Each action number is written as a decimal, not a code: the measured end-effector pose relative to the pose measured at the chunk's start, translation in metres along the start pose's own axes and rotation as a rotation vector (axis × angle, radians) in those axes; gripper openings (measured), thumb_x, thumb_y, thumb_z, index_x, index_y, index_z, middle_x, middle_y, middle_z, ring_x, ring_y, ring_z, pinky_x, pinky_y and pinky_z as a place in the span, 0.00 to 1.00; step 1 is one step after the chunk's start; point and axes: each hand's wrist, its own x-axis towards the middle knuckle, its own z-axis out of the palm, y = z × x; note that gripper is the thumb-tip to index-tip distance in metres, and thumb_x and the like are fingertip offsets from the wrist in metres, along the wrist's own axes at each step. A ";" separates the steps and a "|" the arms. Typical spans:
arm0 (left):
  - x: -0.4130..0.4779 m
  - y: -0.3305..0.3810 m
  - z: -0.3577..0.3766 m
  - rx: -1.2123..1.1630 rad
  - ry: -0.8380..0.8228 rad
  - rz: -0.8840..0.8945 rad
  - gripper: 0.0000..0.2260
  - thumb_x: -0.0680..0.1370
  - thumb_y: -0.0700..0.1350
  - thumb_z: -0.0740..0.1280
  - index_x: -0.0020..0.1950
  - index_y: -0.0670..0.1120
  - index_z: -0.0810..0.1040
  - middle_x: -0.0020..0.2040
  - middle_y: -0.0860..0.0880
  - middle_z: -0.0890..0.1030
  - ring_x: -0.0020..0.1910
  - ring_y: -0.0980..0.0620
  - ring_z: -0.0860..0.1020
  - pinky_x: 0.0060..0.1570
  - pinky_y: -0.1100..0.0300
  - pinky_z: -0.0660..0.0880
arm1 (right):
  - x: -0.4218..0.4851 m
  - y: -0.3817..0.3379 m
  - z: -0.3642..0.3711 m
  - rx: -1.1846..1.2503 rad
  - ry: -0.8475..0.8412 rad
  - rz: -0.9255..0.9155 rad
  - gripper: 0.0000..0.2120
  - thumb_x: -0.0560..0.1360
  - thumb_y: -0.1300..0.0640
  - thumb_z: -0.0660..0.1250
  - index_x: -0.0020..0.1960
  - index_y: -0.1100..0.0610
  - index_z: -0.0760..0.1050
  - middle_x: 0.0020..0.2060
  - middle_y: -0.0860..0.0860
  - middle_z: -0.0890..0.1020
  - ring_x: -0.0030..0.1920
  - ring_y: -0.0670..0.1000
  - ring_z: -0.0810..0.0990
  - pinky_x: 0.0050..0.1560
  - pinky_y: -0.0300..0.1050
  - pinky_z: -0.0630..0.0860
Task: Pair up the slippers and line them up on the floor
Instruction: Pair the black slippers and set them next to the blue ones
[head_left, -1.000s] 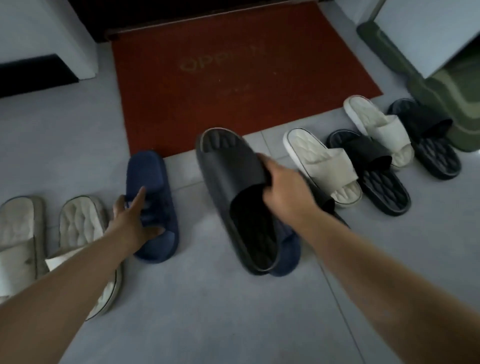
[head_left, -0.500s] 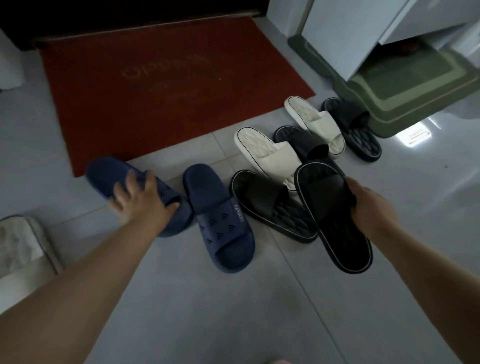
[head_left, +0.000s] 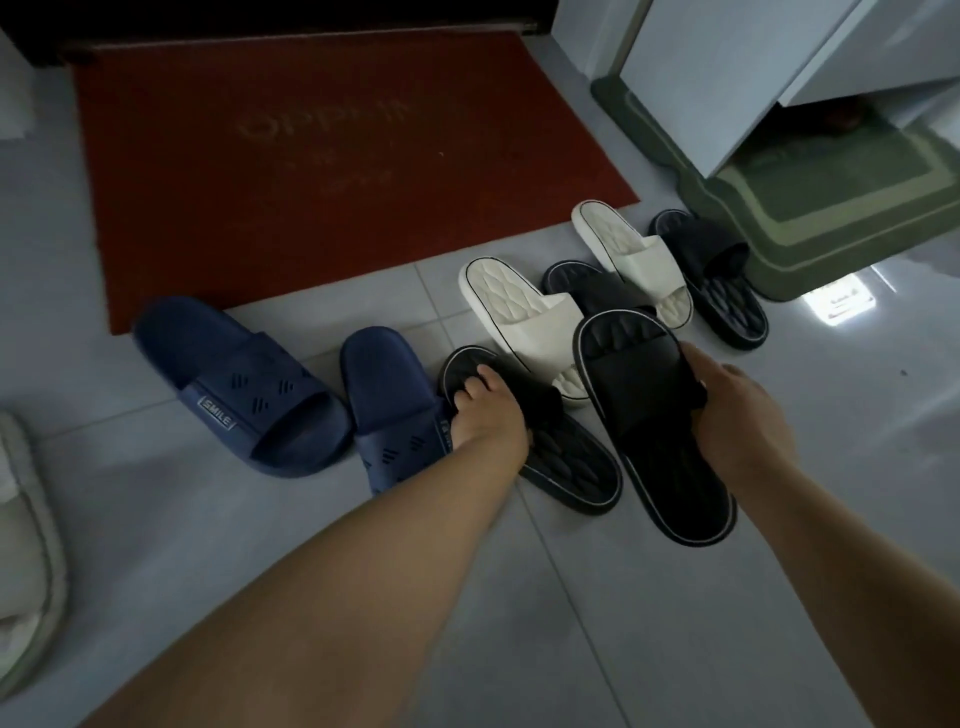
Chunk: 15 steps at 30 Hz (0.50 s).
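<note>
My right hand (head_left: 737, 410) grips the strap of a black slipper (head_left: 649, 431) that rests beside a second black slipper (head_left: 561, 457). My left hand (head_left: 485, 410) lies on that second black slipper's strap, fingers curled over it. Two navy slippers sit to the left: one marked SMILE (head_left: 244, 384) and another (head_left: 395, 415) partly under my left forearm. Behind them lie a white slipper (head_left: 524, 322), a black one (head_left: 592, 286) mostly hidden, another white one (head_left: 634, 260) and a further black one (head_left: 711, 280).
A red doormat (head_left: 311, 171) lies beyond the slippers. A green mat (head_left: 831, 208) sits at the right under a white cabinet (head_left: 753, 78). A pale slipper (head_left: 26, 561) shows at the left edge. Grey tiled floor (head_left: 623, 623) spreads in front.
My left hand let go of the navy slipper and moved right onto the second black slipper. My right hand kept its hold on the black slipper.
</note>
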 end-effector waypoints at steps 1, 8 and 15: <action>-0.003 -0.003 -0.006 -0.034 -0.003 0.055 0.42 0.75 0.47 0.67 0.76 0.40 0.41 0.75 0.39 0.53 0.74 0.39 0.57 0.68 0.47 0.65 | 0.000 -0.002 -0.007 0.004 0.035 -0.017 0.29 0.75 0.64 0.57 0.72 0.42 0.61 0.58 0.58 0.76 0.58 0.63 0.76 0.50 0.49 0.70; -0.044 -0.055 -0.100 -0.168 0.156 0.334 0.40 0.71 0.48 0.69 0.76 0.45 0.50 0.72 0.41 0.60 0.71 0.41 0.61 0.70 0.51 0.65 | 0.011 -0.063 -0.036 0.163 0.143 -0.063 0.25 0.71 0.57 0.57 0.67 0.48 0.70 0.57 0.62 0.79 0.56 0.67 0.77 0.51 0.53 0.73; -0.083 -0.211 -0.170 -0.139 0.162 0.130 0.37 0.65 0.49 0.74 0.70 0.44 0.63 0.66 0.43 0.70 0.64 0.44 0.71 0.63 0.56 0.69 | -0.023 -0.211 0.023 0.218 -0.101 -0.428 0.25 0.71 0.61 0.64 0.67 0.49 0.70 0.54 0.58 0.82 0.55 0.61 0.80 0.52 0.49 0.75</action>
